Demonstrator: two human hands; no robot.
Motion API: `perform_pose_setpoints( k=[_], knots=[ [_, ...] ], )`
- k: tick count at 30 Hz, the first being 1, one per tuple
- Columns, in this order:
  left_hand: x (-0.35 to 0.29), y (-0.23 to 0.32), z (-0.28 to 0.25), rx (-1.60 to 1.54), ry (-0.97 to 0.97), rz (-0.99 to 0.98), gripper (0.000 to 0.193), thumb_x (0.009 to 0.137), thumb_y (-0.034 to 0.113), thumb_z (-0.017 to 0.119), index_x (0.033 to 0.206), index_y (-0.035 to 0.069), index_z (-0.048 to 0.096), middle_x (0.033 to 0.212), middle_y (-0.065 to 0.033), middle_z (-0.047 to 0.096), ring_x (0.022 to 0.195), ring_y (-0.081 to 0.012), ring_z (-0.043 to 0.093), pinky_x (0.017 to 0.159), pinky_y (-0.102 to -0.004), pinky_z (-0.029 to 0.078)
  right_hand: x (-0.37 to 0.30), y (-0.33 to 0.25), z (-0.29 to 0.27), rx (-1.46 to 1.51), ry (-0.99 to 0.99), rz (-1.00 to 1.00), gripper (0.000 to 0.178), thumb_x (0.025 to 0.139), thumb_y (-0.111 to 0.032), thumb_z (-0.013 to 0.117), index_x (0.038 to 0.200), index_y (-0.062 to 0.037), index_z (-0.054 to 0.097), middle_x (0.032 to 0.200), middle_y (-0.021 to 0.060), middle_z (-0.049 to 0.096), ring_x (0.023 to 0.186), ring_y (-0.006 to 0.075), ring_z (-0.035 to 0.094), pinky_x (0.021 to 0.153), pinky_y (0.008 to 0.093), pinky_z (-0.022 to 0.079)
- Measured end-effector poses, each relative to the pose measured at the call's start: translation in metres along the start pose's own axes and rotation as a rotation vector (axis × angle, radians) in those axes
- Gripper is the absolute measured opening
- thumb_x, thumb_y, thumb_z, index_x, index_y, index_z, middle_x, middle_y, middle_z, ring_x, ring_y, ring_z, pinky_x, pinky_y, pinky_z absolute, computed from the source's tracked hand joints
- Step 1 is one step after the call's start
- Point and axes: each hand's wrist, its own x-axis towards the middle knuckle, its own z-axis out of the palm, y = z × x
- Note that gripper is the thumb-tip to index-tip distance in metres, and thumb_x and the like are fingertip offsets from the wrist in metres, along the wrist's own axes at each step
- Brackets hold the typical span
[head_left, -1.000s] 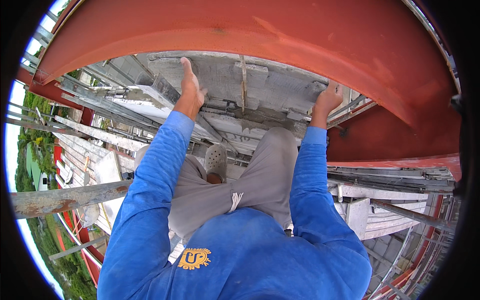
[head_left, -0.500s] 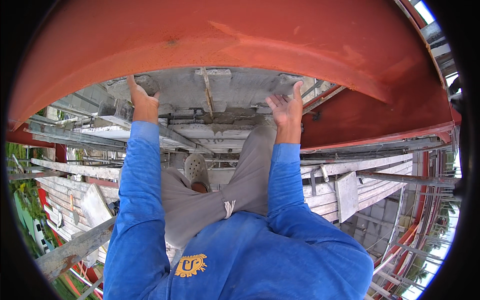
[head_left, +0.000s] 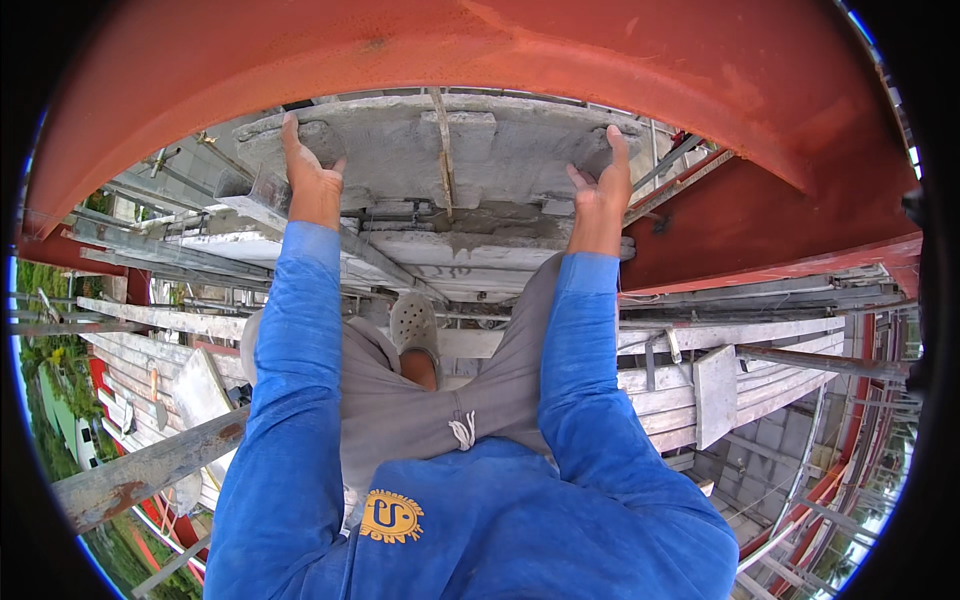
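A broad grey board (head_left: pixel 385 150), crusted with cement, lies across in front of me below a red beam. A narrow upright wooden strip (head_left: pixel 443 150) crosses its middle. My left hand (head_left: pixel 315 185) grips the board near its left end, thumb up along its face, with most of the fingers hidden. At the opposite end, my right hand (head_left: pixel 600 195) has its thumb raised against the board and its fingers bent toward it. Both arms reach forward in blue sleeves.
The large red steel beam (head_left: pixel 400 50) curves overhead, with a red side plate (head_left: pixel 720 220) at right. Scaffold planks (head_left: pixel 170 380) lie left. A rusty pipe (head_left: pixel 150 465) runs beside my left arm. A flat panel (head_left: pixel 715 397) leans at right. My clog (head_left: pixel 412 325) is below.
The view has shifted, so more of the board's upper edge shows beneath the beam. The right hand's fingers, spread earlier, are now drawn closer together. Both hands remain by the board's ends.
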Motion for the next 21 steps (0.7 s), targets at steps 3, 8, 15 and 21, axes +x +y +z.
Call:
perform_pose_setpoints(
  k=[3,8,15,21],
  knots=[
    [-0.003,-0.005,-0.001,0.002,-0.058,-0.016,0.105,0.074,0.064,0.081,0.159,0.021,0.036,0.165,-0.0088,0.032,0.151,-0.0332,0.027,0.12,-0.0652,0.02,0.0,-0.007,-0.001,-0.025,0.051,-0.062,0.081,0.074,-0.039,0.088,0.141,-0.0076,0.056,0.138,0.0144,0.054,0.125,0.0371,0.05,0.105,0.0608,0.046],
    [-0.016,-0.014,0.011,-0.055,-0.026,-0.09,0.107,0.073,0.06,0.084,0.159,0.02,0.036,0.164,-0.009,0.032,0.151,-0.0334,0.027,0.12,-0.0627,0.024,-0.001,-0.038,0.001,-0.047,0.045,-0.173,0.081,0.074,-0.04,0.088,0.141,-0.0086,0.056,0.141,0.014,0.053,0.125,0.037,0.05,0.102,0.0574,0.05],
    [-0.031,-0.033,0.022,-0.04,-0.062,-0.096,0.099,0.074,0.061,0.083,0.154,0.023,0.039,0.153,-0.0107,0.042,0.142,-0.0366,0.035,0.12,-0.0586,0.03,0.002,-0.055,-0.002,-0.016,0.108,-0.229,0.076,0.075,-0.038,0.086,0.137,-0.0025,0.059,0.143,0.0115,0.054,0.13,0.0293,0.051,0.103,0.0578,0.047],
    [-0.037,-0.047,0.029,-0.037,-0.096,-0.111,0.097,0.075,0.062,0.081,0.154,0.024,0.04,0.152,-0.0114,0.043,0.14,-0.0369,0.036,0.12,-0.0582,0.029,0.013,-0.054,-0.011,0.013,0.151,-0.252,0.076,0.077,-0.04,0.084,0.139,-0.0051,0.058,0.146,0.0096,0.053,0.131,0.0279,0.05,0.103,0.0577,0.046]
  ],
)
